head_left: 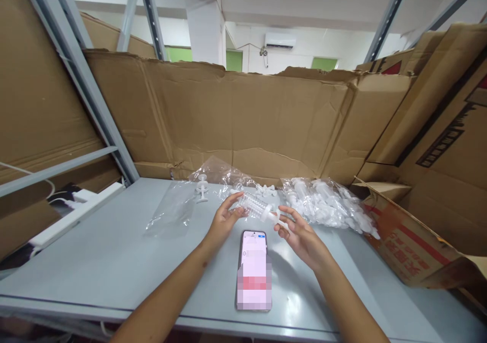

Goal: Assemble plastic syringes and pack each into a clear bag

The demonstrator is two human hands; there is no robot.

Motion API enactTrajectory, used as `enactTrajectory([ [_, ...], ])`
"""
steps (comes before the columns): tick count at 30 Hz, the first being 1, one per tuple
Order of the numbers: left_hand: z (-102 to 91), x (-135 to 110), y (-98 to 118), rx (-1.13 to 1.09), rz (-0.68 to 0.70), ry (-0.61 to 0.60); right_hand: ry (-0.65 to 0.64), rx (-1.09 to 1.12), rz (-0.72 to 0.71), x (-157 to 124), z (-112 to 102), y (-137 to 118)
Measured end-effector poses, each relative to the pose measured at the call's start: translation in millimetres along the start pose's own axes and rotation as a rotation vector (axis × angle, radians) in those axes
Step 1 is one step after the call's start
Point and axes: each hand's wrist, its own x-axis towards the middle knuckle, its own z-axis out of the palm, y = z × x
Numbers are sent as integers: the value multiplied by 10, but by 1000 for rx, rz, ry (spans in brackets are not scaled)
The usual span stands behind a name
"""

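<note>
Over the middle of the table I hold a clear ribbed plastic tube (254, 206) with a white plunger-like end (271, 214), tilted down to the right. My left hand (228, 215) grips the far left end of the tube between thumb and fingers. At the white end, my right hand (299, 231) has its fingers closed round the white stem. Just below both hands lies a phone (254, 262) with its screen lit and partly blurred. Behind them are loose small white plastic parts (266, 190) and a standing white piece with round discs (202, 186).
A clear bag of white parts (327, 201) lies at the back right, beside an open cardboard box (411, 246). Flattened clear bags (171, 206) lie at the back left. A white power strip (76, 216) runs along the left edge. Cardboard sheets (247, 114) wall the back.
</note>
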Motion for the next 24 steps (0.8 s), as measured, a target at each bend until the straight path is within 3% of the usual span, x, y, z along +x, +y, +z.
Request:
enactTrajectory([
  [4, 4, -3, -32, -74, -35, 2, 24, 18, -29, 5, -9, 5],
  [15, 58, -65, -37, -251, -98, -154, 66, -37, -91, 37, 21, 96],
  [20, 93, -142, -26, -230, -139, -294, 64, -19, -88, 52, -1, 138],
  [24, 118, -202, -11, -93, -135, -372, 49, -68, -86, 51, 4, 167],
])
